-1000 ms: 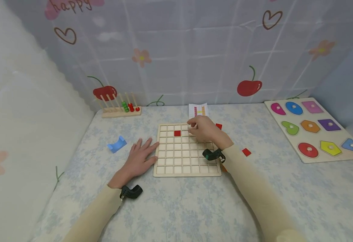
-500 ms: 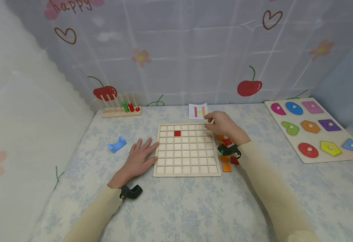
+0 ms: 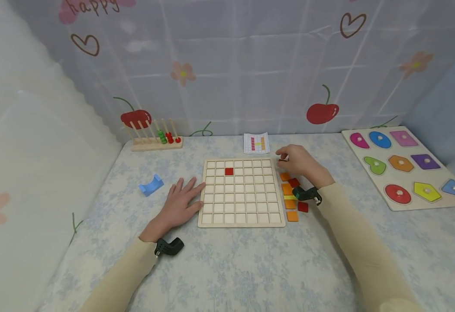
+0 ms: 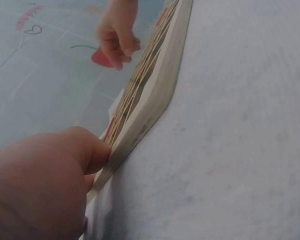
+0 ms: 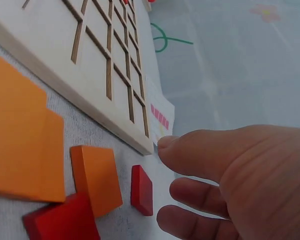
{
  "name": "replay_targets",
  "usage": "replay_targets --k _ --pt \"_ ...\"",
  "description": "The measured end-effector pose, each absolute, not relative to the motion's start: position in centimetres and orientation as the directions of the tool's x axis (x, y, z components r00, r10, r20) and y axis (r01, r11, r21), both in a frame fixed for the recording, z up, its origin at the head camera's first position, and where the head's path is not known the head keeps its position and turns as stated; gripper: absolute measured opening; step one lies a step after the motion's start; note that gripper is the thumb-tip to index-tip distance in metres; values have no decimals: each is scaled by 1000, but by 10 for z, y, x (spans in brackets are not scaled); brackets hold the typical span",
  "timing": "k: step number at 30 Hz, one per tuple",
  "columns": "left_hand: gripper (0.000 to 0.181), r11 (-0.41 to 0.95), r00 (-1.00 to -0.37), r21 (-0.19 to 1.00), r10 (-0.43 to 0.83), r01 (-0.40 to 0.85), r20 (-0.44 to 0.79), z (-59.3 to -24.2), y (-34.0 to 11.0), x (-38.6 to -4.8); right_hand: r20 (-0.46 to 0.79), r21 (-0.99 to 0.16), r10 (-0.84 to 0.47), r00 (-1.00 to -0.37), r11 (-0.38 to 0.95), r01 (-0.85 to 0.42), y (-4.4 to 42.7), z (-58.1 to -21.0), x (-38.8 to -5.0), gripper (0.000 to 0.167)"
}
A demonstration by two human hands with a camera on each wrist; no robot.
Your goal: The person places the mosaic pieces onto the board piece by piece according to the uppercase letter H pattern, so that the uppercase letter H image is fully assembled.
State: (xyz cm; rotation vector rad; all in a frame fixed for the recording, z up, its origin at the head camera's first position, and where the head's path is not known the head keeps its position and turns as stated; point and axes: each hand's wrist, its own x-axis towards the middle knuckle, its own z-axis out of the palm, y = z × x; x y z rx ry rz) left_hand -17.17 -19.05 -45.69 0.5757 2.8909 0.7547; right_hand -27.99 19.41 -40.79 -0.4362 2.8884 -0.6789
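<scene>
from here i read the right hand (image 3: 299, 160) as holding nothing: its thumb and fingers are bent and parted, with a gap between them. the nearest thing to it is a red tile (image 5: 142, 190) on the surface (image 3: 219, 268), just off the far right corner of the grid board (image 3: 240, 198). from that hand, the tile lies down and toward the fingertips; i cannot tell whether a finger touches it. the tile looks roughly square, so i find no long axis to line up with, and i judge the angle of the fingers matters less than their height. an orange tile (image 5: 101, 180) lies near it on my side. my left hand (image 3: 178, 208) is spread fairly straight, fingertips touching the board's left edge and gripping no tile; it is well apart from the red tile, so the right is clearly nearer.
</scene>
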Motion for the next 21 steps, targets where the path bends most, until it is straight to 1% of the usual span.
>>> replay_targets --k 11,15,21 --pt "59 805 -923 487 384 340 10 -456 -191 -171 -139 -457 -246 -959 875 -158 200 -409 -280 47" --pt "59 805 -923 488 385 338 4 -456 -191 -171 -154 -456 -244 -957 877 -150 201 -409 -279 47" --pt "59 802 -923 495 385 333 -3 -457 -190 -172 -143 -457 -244 -959 876 -155 203 -411 -280 46"
